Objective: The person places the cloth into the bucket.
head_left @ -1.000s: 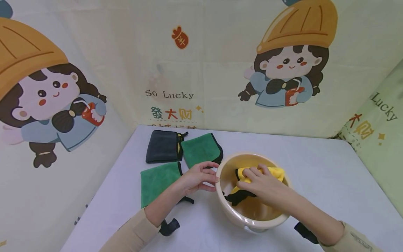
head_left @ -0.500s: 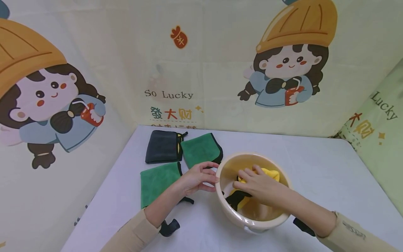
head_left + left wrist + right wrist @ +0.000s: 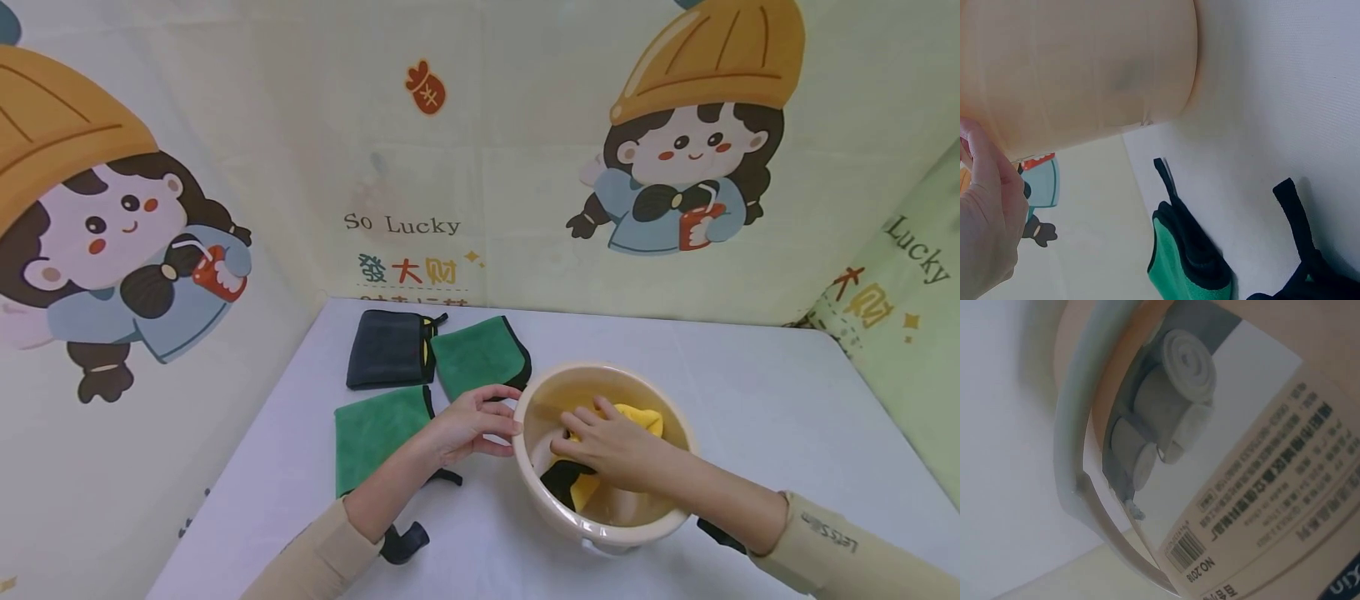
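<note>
A cream plastic bucket (image 3: 551,398) stands on the table right of centre. Inside it lies a crumpled yellow cloth (image 3: 647,419) with a black border, partly under my right hand (image 3: 611,446). The right fingers bend down around the cloth, and their tips are hidden. My left hand (image 3: 476,425) touches the bucket's left rim with loosely extended fingers. The left wrist view has that hand (image 3: 991,219) beside the bucket's smooth side (image 3: 1085,69). In the right wrist view appear the bucket's printed label (image 3: 1235,487) and pale handle (image 3: 1069,450); the right hand is out of that view.
Left of the bucket lie two folded green cloths (image 3: 378,433) (image 3: 480,354) with black edging. Behind them sits a folded dark grey cloth (image 3: 386,350). Small black objects (image 3: 408,542) (image 3: 722,535) show near both wrists. A printed curtain (image 3: 525,183) hangs behind the white table (image 3: 780,392).
My right hand has moved slightly left and deeper into the bucket, taking the yellow cloth lower with it. The left hand has kept its place at the rim.
</note>
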`<state>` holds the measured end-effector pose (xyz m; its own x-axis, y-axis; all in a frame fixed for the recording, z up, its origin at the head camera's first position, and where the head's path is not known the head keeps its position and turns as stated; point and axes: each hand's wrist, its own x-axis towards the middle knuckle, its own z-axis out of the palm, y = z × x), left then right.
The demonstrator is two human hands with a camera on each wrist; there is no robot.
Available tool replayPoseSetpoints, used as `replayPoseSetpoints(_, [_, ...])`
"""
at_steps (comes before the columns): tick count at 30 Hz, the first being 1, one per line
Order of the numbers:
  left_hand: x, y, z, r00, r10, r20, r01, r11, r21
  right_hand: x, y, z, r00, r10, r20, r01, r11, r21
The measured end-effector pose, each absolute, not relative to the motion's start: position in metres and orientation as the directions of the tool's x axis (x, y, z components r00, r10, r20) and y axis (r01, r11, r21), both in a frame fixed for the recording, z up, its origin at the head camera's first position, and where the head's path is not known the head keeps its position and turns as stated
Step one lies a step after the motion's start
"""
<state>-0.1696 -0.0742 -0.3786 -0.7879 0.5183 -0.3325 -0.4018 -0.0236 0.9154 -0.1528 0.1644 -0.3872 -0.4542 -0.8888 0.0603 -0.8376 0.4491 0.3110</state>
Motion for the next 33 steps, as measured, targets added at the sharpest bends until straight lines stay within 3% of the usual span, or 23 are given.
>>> replayPoseSetpoints(16, [-0.1699,-0.075,-0.378,-0.792,0.504,-0.346,-0.412,-0.021,0.911,-0.149,0.1606,-0.3859,-0.511,-0.843,-0.167,-0.842,0.451,0.297])
replayPoseSetpoints(26, [-0.1704,-0.075,-0.3792,-0.79,0.511,-0.339,-0.411,-0.03,0.911,-0.1486,0.1616,-0.3865,-0.499,-0.854,-0.148,-0.848,0.446,0.286])
replayPoseSetpoints(33, [-0.1712,-0.0747,-0.3799,-0.789,0.514,-0.337,-0.409,-0.029,0.912,-0.1478,0.1629,-0.3807,-0.512,-0.846,-0.149,-0.854,0.483,0.191])
